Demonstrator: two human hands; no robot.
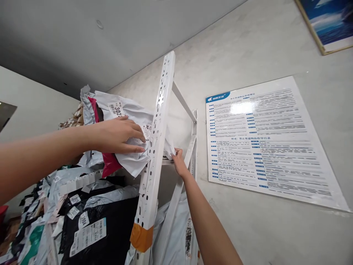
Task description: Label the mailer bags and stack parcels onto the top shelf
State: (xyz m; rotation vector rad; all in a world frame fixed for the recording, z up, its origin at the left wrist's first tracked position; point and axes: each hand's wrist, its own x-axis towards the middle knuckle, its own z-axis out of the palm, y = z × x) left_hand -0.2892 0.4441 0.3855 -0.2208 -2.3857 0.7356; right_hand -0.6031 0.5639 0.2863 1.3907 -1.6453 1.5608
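My left hand (121,135) lies with its fingers flat on a white plastic parcel bag (129,110) on the top shelf of a white metal rack (157,147). The bag carries a label reading 302. My right hand (178,161) reaches round the rack's side and pinches the end of the same white bag by the shelf edge. A pink bag (109,162) sticks out beneath the white one.
Lower shelves hold several black and grey parcel bags (93,224) with numbered labels. Orange tape (141,237) wraps the rack post. A printed notice board (270,143) hangs on the wall to the right, with a framed picture (328,22) above it.
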